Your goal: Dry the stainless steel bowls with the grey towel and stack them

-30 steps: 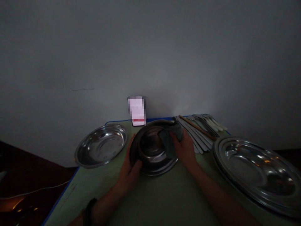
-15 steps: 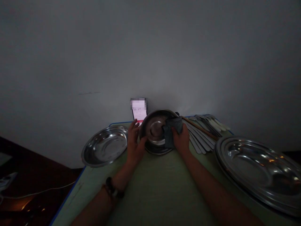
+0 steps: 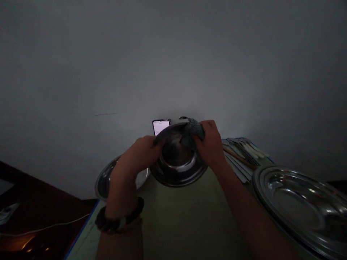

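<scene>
You hold one steel bowl (image 3: 177,164) between both hands, in front of you over the far middle of the green bench (image 3: 184,224). It is tipped so that its hollow faces you. Whether its lower edge touches the bench cannot be told in this dim light.

Your left hand (image 3: 141,153) is clenched on the bowl's left rim, fingers curled over the edge. Your right hand (image 3: 210,146) grasps one grey cloth (image 3: 192,130) and presses it against the bowl's upper right rim, the cloth folding over into the hollow. One dark beaded bracelet (image 3: 119,222) sits on your left wrist.

You have three steel dishes in sight:
- the bowl in your hands
- a second bowl (image 3: 104,182) lying on the bench to the left, partly hidden behind your left hand
- one large round platter (image 3: 298,202) at the right edge, well apart from the others

One phone (image 3: 161,126) leans against the wall just behind the held bowl, its screen lit. One bundle of cutlery (image 3: 244,153) lies between your right hand and the platter; its pieces are too dark and crowded to count.
</scene>
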`<state>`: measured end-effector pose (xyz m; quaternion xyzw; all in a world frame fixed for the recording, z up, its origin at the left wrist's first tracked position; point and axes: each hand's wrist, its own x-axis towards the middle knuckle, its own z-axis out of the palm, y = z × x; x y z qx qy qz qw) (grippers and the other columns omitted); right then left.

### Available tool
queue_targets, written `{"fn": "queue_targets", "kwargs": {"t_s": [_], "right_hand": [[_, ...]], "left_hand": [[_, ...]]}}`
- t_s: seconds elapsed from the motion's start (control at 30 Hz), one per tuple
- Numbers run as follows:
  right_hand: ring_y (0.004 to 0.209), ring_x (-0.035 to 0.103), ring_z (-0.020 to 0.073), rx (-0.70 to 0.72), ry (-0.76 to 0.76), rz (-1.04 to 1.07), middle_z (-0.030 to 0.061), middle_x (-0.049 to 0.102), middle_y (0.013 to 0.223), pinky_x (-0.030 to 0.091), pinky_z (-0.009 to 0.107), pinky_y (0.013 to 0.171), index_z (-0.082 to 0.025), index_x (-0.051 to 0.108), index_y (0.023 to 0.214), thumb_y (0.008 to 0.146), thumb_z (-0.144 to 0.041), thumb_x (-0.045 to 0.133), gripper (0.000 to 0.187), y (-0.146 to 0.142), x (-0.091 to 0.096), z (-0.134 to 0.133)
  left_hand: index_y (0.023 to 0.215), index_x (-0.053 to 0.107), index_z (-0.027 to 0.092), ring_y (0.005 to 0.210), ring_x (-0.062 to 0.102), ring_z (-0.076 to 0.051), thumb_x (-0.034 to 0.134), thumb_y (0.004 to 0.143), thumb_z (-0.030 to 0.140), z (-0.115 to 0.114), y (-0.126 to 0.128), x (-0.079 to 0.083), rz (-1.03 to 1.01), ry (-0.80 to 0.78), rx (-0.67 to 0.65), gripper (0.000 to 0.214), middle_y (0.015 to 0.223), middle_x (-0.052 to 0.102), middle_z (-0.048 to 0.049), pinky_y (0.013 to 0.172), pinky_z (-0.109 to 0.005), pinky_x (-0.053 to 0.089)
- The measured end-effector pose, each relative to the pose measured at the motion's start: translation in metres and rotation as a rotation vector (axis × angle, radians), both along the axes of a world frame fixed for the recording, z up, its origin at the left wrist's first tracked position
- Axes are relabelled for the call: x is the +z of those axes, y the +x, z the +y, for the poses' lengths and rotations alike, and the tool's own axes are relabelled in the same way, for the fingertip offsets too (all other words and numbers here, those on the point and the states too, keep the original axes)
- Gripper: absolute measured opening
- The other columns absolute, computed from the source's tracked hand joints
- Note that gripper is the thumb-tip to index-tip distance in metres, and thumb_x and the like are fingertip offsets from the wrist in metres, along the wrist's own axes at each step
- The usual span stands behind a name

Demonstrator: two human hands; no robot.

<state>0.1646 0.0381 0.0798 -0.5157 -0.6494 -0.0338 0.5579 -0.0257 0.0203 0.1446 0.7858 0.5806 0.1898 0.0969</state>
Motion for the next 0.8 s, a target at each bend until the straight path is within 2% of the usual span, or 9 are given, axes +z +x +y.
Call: {"fn": "queue_targets", "kwargs": {"t_s": [0.07, 0.13, 0.27, 0.37, 0.47, 0.57, 0.67, 0.73, 0.8], "right_hand": [[0.098, 0.054, 0.0243, 0.036, -0.006, -0.061, 0.01, 0.055, 0.104, 0.044, 0.04, 0.086, -0.02, 0.051, 0.104, 0.076, -0.01, 0.05, 0.03, -0.003, 0.017, -0.004], [0.098, 0.055, 0.0247, 0.079, -0.023, -0.127, 0.009, 0.057, 0.104, 0.045, 0.041, 0.085, -0.021, 0.05, 0.108, 0.076, -0.009, 0.05, 0.034, -0.006, 0.026, -0.009], [0.09, 0.058, 0.0224, 0.172, -0.121, -0.267, 0.0063, 0.059, 0.097, 0.047, 0.038, 0.078, -0.02, 0.051, 0.097, 0.076, -0.011, 0.055, 0.023, -0.01, 0.028, -0.019], [0.084, 0.059, 0.0205, 0.167, -0.14, -0.298, 0.0052, 0.061, 0.092, 0.047, 0.034, 0.073, -0.019, 0.053, 0.09, 0.077, -0.012, 0.057, 0.016, -0.008, 0.029, -0.022], [0.081, 0.06, 0.0192, 0.073, -0.002, -0.194, 0.0028, 0.064, 0.085, 0.046, 0.032, 0.072, -0.021, 0.057, 0.085, 0.078, -0.018, 0.061, 0.009, 0.0, 0.032, -0.023], [0.078, 0.061, 0.0188, -0.046, 0.129, -0.029, 0.0013, 0.066, 0.082, 0.046, 0.032, 0.072, -0.022, 0.061, 0.084, 0.076, -0.026, 0.067, 0.011, 0.009, 0.035, -0.023], [0.073, 0.059, 0.0182, -0.118, 0.113, 0.152, 0.001, 0.066, 0.078, 0.046, 0.032, 0.069, -0.021, 0.063, 0.085, 0.074, -0.034, 0.069, 0.018, 0.013, 0.031, -0.019], [0.07, 0.057, 0.0173, -0.108, 0.061, 0.295, 0.0007, 0.066, 0.075, 0.045, 0.031, 0.067, -0.019, 0.064, 0.084, 0.075, -0.036, 0.067, 0.019, 0.012, 0.025, -0.015], [0.072, 0.057, 0.0172, -0.037, 0.019, 0.455, 0.0015, 0.066, 0.077, 0.046, 0.031, 0.068, -0.018, 0.063, 0.085, 0.077, -0.036, 0.064, 0.019, 0.008, 0.017, -0.008]], "left_hand": [[0.086, 0.071, 0.023, 0.073, 0.067, -0.026, 0.038, 0.086, 0.042, -0.01, -0.004, 0.008, -0.001, 0.054, -0.087, 0.038, 0.078, 0.074, -0.0066, 0.065, -0.033, 0.049], [0.1, 0.07, 0.026, 0.078, 0.068, -0.025, 0.038, 0.086, 0.038, -0.016, -0.007, 0.012, 0.008, 0.125, -0.143, 0.036, 0.089, 0.075, -0.0042, 0.067, -0.031, 0.048], [0.092, 0.071, 0.025, 0.063, 0.066, -0.023, 0.038, 0.086, 0.038, -0.017, -0.009, 0.011, 0.125, 0.138, -0.168, 0.036, 0.077, 0.074, -0.0047, 0.057, -0.029, 0.043], [0.088, 0.072, 0.025, 0.056, 0.063, -0.021, 0.038, 0.086, 0.038, -0.017, -0.006, 0.011, 0.174, 0.118, -0.208, 0.036, 0.07, 0.072, -0.0045, 0.053, -0.028, 0.04], [0.096, 0.071, 0.026, 0.052, 0.06, -0.02, 0.034, 0.088, 0.042, -0.021, 0.0, 0.015, 0.117, 0.166, -0.222, 0.041, 0.064, 0.07, -0.003, 0.052, -0.028, 0.039], [0.098, 0.07, 0.025, 0.053, 0.061, -0.019, 0.033, 0.089, 0.045, -0.023, 0.003, 0.019, 0.021, 0.231, -0.213, 0.043, 0.064, 0.069, -0.0024, 0.053, -0.028, 0.041], [0.095, 0.07, 0.023, 0.062, 0.064, -0.021, 0.039, 0.088, 0.043, -0.022, 0.003, 0.02, -0.067, 0.271, -0.138, 0.038, 0.069, 0.071, -0.0029, 0.061, -0.03, 0.046], [0.106, 0.068, 0.023, 0.077, 0.067, -0.024, 0.045, 0.087, 0.042, -0.019, 0.002, 0.018, -0.175, 0.329, -0.053, 0.035, 0.085, 0.074, -0.0037, 0.073, -0.033, 0.05], [0.124, 0.059, 0.026, 0.099, 0.064, -0.026, 0.049, 0.087, 0.04, -0.015, 0.002, 0.014, -0.321, 0.417, 0.026, 0.041, 0.111, 0.071, -0.0043, 0.089, -0.037, 0.048]]}}
